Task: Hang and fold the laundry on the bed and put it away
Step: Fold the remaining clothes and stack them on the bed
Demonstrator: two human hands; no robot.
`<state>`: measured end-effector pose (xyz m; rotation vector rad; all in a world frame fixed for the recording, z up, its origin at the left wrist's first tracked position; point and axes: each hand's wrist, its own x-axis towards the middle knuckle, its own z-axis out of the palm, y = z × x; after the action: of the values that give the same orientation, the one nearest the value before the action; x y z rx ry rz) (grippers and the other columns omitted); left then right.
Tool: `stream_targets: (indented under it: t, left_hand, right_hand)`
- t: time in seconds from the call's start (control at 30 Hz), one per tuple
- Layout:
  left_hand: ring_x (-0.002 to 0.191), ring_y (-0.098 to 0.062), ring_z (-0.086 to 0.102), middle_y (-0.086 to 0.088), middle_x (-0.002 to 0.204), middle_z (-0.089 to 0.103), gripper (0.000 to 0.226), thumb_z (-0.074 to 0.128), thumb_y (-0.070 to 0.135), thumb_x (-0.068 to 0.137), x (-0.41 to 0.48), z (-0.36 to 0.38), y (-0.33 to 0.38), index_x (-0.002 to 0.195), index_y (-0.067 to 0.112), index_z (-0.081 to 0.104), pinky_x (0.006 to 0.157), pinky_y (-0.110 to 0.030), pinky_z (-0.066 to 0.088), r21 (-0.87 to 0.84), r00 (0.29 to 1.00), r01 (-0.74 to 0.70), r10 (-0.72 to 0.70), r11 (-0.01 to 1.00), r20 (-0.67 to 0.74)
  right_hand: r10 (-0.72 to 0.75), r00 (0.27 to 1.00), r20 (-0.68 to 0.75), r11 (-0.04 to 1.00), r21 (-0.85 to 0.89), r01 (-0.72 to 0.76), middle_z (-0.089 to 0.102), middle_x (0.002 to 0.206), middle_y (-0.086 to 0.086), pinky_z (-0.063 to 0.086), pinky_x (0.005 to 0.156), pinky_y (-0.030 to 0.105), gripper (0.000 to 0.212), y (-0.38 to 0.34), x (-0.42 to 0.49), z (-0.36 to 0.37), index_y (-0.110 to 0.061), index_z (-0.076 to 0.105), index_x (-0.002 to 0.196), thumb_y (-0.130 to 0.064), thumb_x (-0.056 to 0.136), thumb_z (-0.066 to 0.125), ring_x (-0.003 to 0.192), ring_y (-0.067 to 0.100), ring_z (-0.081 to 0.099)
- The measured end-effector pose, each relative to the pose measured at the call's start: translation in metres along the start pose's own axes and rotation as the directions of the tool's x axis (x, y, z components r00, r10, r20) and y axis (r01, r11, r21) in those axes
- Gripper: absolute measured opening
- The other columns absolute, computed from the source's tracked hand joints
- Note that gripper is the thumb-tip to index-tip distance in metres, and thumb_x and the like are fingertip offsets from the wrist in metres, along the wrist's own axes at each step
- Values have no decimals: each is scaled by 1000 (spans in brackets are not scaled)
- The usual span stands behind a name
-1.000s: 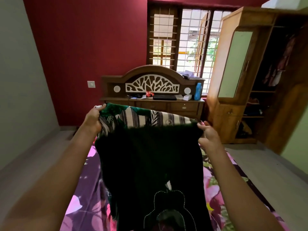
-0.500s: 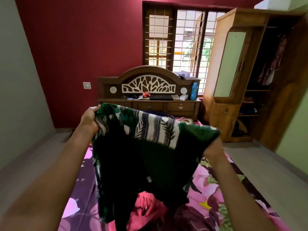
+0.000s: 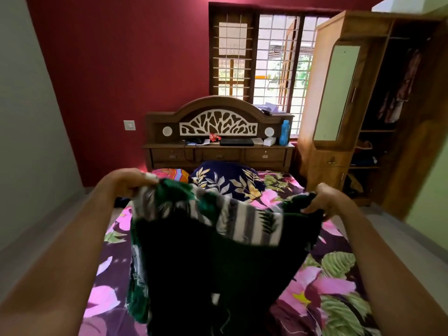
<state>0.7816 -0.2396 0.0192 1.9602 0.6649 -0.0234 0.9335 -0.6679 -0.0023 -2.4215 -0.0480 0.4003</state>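
- A bed with a purple sheet printed with pink flowers and green leaves (image 3: pixel 334 287) fills the lower middle of the frame.
- A navy pillow with a pale leaf print (image 3: pixel 225 178) lies at the head of the bed, just beside an orange striped pillow (image 3: pixel 172 173).
- A dark wooden headboard with a white cut-out panel (image 3: pixel 218 110) stands against the deep red wall (image 3: pixel 121 69). Its shelf carries a blue plastic bottle (image 3: pixel 284 132) and a flat black device (image 3: pixel 236 141); any writing there is too small to read.
- A barred window in a wooden frame (image 3: pixel 266 57) sits at upper centre, and a white wall switch (image 3: pixel 129 125) is left of the headboard.
- An open wooden wardrobe with a pale green door panel (image 3: pixel 339 154) stands at right, with clothes hanging inside.
- A dark green garment with a white-striped leaf-print lining (image 3: pixel 206 251) hangs above the bed at centre, spread between both hands.
- The left hand (image 3: pixel 131 183) has its grip closed on the garment's upper left edge.
- The right hand (image 3: pixel 324 200) has its grip closed on the upper right edge.
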Motion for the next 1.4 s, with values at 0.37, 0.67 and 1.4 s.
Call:
stream_targets:
  t: [0.37,0.67,1.4]
  left_hand:
    - [97,-17,62,-3,103,65,46,80,45,68,-8,3,-18,102,16,68,78,-25,48,858,999,7,35,513,-29]
    - [89,-8,58,6,91,66,23,61,36,84,-40,13,6,87,15,69,83,-27,42,562,952,-303,223,770,208]
    - [80,-21,63,-13,83,65,53,70,57,70,-60,96,55,90,9,64,77,-35,51,51,828,-554,543,831,135]
  right_hand:
    - [-315,926,206,674,-638,372,45,133,13,42,89,33,39,-2,13,42,-14,61,115,-37,84,69,118,27,43]
    - [-445,661,604,870,118,478,63,72,0,44,56,16,29,-39,-43,14,-1,67,87,-28,80,62,62,8,58]
    - [-576,712,401,701,691,177,63,91,14,59,66,39,31,-135,-88,82,12,50,123,9,95,37,76,22,66]
